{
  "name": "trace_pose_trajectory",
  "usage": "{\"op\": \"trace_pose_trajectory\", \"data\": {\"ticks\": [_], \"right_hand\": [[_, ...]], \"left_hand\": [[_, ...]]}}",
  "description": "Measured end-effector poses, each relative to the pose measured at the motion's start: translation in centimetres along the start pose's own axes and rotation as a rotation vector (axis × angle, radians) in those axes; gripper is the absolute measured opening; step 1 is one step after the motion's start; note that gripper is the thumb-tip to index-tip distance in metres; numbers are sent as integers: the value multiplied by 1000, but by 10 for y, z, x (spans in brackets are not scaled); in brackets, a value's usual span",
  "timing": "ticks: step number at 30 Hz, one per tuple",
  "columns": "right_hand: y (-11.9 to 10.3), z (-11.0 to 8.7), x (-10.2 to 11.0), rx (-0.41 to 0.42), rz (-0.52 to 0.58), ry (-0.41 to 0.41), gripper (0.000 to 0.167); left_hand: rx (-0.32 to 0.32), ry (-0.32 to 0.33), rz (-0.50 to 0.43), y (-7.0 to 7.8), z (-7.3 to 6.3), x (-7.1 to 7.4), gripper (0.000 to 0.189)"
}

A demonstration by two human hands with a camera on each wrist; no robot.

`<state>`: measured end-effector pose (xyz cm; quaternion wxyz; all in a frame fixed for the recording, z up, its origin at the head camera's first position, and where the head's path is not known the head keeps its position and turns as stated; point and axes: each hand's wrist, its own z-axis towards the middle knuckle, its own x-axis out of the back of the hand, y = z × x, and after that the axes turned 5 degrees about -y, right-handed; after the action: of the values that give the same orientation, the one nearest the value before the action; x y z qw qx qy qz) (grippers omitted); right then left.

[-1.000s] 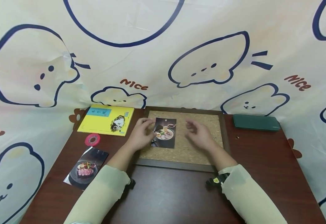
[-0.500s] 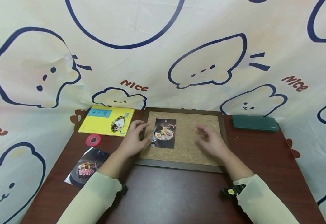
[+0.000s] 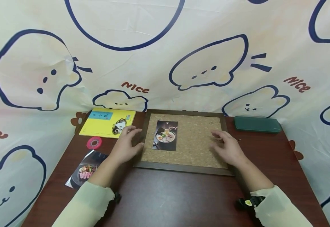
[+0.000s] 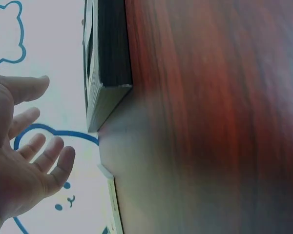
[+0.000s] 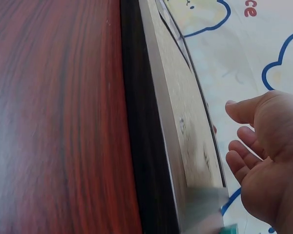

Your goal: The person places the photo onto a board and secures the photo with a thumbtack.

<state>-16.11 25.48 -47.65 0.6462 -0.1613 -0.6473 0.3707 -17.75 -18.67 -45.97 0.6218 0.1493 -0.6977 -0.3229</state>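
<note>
A cork board with a brown wooden frame lies on the table. On its left half is a photo of a bowl of noodles, with a small shiny dot at its top edge. My left hand is just off the board's left side, fingers loosely bent and holding nothing. Over the right part of the board hovers my right hand, also holding nothing. Both wrist views show relaxed fingers, the left hand and the right hand each apart from the board's edge.
Left of the board lie a yellow book, a pink tape roll and a second photo of sliced meat, partly behind my left forearm. A green case sits at the back right, with a tiny object before it.
Both hands have drawn apart, the left moving left away from the noodle photo, the right moving right across the cork. The photo and board stay in place.
</note>
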Motion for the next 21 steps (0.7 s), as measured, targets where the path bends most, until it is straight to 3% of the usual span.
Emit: {"op": "trace_pose_trajectory", "data": {"ticks": [21], "right_hand": [[33, -29, 31, -69, -116, 39, 49]], "left_hand": [[110, 8, 80, -28, -38, 36, 64]]}}
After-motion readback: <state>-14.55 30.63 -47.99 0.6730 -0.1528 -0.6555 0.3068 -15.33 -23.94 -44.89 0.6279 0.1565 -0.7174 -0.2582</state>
